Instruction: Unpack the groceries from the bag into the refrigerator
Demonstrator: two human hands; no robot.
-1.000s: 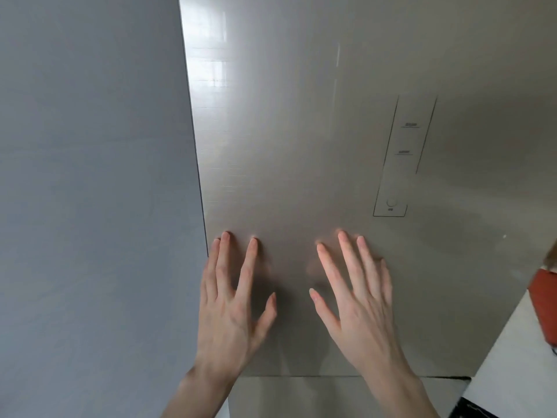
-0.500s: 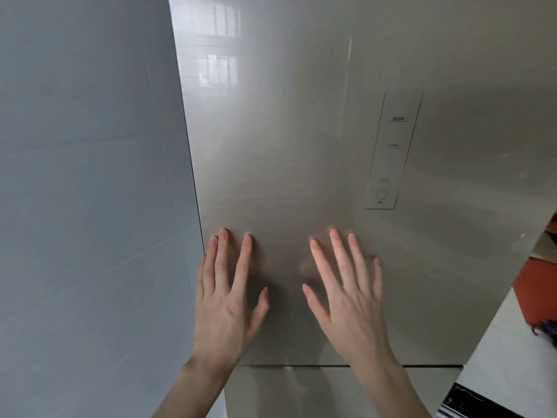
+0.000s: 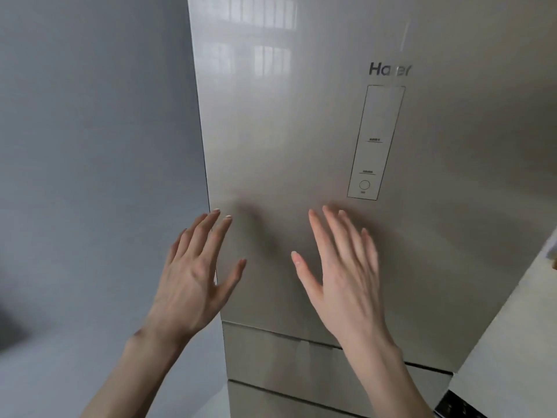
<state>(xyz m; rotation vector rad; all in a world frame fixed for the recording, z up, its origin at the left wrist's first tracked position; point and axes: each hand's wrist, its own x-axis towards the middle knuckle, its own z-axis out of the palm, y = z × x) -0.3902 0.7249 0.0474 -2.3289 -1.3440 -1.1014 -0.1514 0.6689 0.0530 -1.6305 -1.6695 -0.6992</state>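
Note:
The refrigerator (image 3: 301, 131) fills the middle and right of the view, a tall beige cabinet with its upper door closed and a slim control panel (image 3: 375, 143) under the brand lettering. Below the upper door lie two drawer fronts (image 3: 271, 348). My left hand (image 3: 193, 276) hovers spread at the door's left edge, holding nothing. Beside it, my right hand (image 3: 343, 273) is raised flat in front of the lower door, fingers apart and empty. Whether the fingertips touch the door I cannot tell. No bag or groceries are in view.
A plain grey wall (image 3: 90, 176) stands directly left of the refrigerator. A white counter (image 3: 512, 342) comes in from the lower right, close to the fridge's side.
Both hands have drawn back from the door, where they lay flat before. The view has pulled away and tilted, showing the brand lettering and the drawers below.

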